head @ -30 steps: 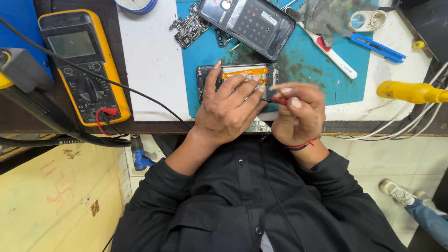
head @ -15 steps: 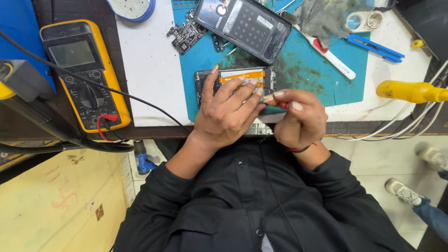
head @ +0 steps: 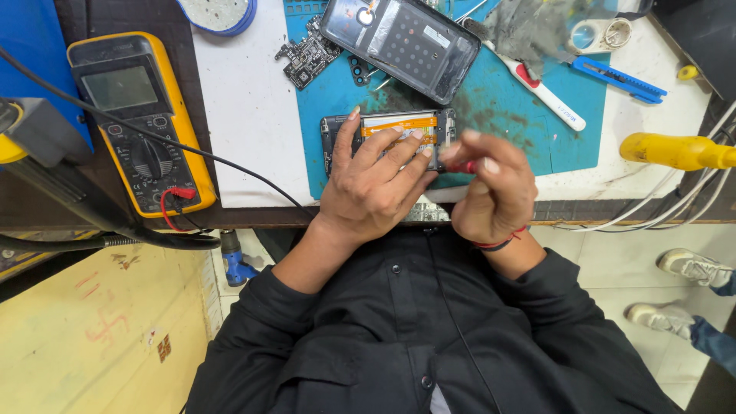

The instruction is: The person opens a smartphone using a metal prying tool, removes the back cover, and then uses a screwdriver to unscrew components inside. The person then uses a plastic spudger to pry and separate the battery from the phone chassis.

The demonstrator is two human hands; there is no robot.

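Fingers (head: 399, 153) of left hand (head: 368, 192) spread flat, pressing down on opened phone (head: 383, 130) with orange flex strip, lying on teal mat (head: 498, 115). Right hand (head: 491, 192) curled shut beside it, pinching small red-tipped tool (head: 464, 166) at phone's right end. Just beyond fingertips: phone back cover (head: 410, 46) and loose circuit board (head: 307, 57). Farther right: white-handled tool (head: 548, 96), blue utility knife (head: 617, 77), yellow handle (head: 675, 151). Well left: yellow multimeter (head: 138, 123).
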